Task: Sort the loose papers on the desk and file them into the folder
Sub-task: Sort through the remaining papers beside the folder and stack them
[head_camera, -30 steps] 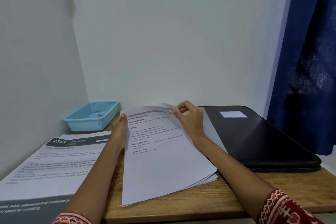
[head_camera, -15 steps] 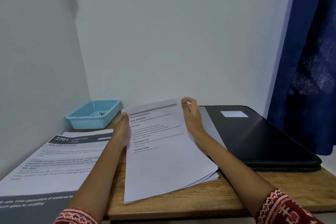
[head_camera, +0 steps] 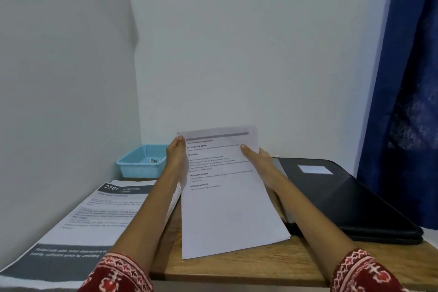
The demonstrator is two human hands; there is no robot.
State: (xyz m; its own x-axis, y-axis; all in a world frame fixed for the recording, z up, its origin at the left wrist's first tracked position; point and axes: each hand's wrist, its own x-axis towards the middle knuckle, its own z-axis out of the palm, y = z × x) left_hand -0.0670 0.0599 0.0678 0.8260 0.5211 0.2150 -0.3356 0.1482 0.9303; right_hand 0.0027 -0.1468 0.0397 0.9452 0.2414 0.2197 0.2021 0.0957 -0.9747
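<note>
Papers [head_camera: 227,197]: small stack held tilted up off the desk [head_camera: 237,268] near its middle, bottom edge close to the front edge, top edge raised toward the wall. Left hand [head_camera: 176,152] grips the stack's left edge, fingertips at the top-left corner. Right hand [head_camera: 258,161] holds the right edge, thumb pressed flat across the printed face, fingers hidden behind the sheets. Folder [head_camera: 343,197], black, zipped type, lies closed along the desk's right edge, just beside the stack and partly under its right side. Second pile of printed sheets [head_camera: 94,216] sits at the left edge, overhanging the front. Blue basket [head_camera: 139,163] in the back-left corner.

Step, as I read it: squaring up one sorted batch, filing not yet started. Next move needs the folder opened, so one hand has to let go or the stack goes down first. Risk: loose sheets fanning out or slipping when the grip drops to one hand.
</note>
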